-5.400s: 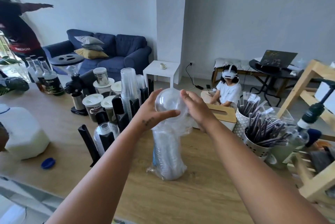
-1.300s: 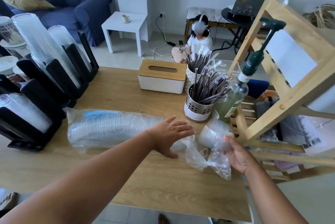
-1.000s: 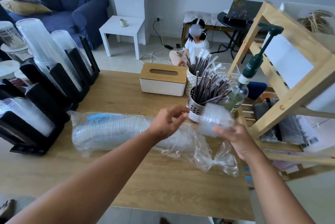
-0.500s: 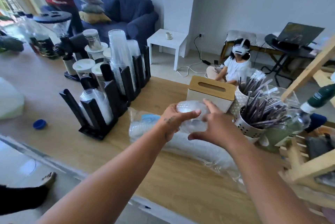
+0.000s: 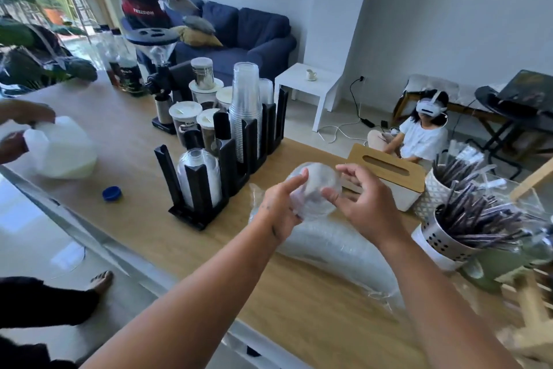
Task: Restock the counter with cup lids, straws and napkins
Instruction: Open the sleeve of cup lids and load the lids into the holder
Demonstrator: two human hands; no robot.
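The lid sleeve (image 5: 335,252), upright at the earliest frame, now lies flat on the counter (image 5: 143,219). The dome-lid stack (image 5: 317,192), previously carried by the right grip (image 5: 363,204) alone, is now held from both sides, the left grip (image 5: 279,207) having closed onto it.

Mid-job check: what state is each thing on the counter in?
Dome lids: gripped by left hand and right hand, off the counter.
Lid sleeve: lying flat on counter.
Black organizer: front slot holds stacked lids.
Metal straw holder: full.
Blue cap: loose on counter.
Tissue box: no tissue showing.
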